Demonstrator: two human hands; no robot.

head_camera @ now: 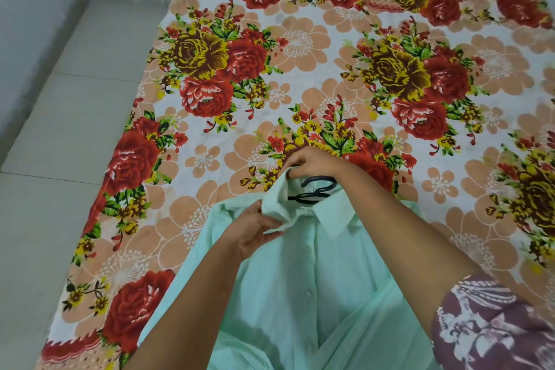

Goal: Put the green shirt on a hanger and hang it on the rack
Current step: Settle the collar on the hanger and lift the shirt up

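Left hand [255, 231]: grips shirt [300, 294] collar beside hanger [315, 191], steadying it.
Right hand [313, 164]: pinches collar by hanger, likely seating it.

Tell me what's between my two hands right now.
Head view: the green shirt's turned-up collar spans from left hand to right hand, both gripping it; the black hanger hook lies beside it.

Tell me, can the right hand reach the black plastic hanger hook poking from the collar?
Probably yes: the right hand pinches the pale green shirt by its collar, just beside the black hanger hook, and nothing covers it.
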